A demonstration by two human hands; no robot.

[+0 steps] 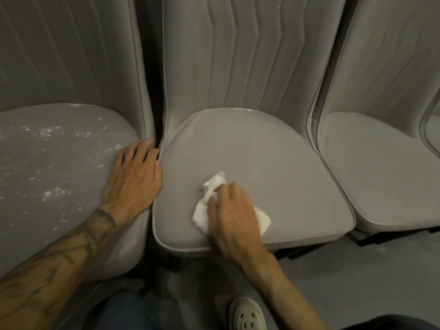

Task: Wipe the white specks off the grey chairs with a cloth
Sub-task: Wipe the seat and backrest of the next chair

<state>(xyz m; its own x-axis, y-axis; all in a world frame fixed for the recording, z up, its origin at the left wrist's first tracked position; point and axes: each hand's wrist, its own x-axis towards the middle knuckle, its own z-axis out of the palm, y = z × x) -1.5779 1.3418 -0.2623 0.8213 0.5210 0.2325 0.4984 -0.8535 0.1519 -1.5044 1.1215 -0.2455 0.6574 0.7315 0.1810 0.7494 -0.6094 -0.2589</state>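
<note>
Head view of three grey chairs in a row. The right hand (231,210) lies on the near part of the middle chair (250,148) seat, its grip closed on the white cloth (215,181): the fingers are bent over the crumpled fabric and press it to the cushion, with cloth showing to the far left and the right of the hand. The left hand (133,172) holds nothing; its grip is apart, fingers spread flat on the right edge of the left chair (59,222) seat, just beside the gap between the two chairs, apparently as a brace.

The white specks (47,132) are thick across the left chair seat. The middle seat looks almost clean, with a faint trace (245,111) along its far edge where seat meets backrest. The right chair (381,163) shows no obvious specks.

Step in hand, as judged: the closing passes on the middle seat. The next move probably calls for a reach to the far edge to lift the trace there, then a shift of the cloth left onto the speckled seat, wiping with firm strokes and a fresh face of the cloth so that the specks are gathered and not spread
</note>
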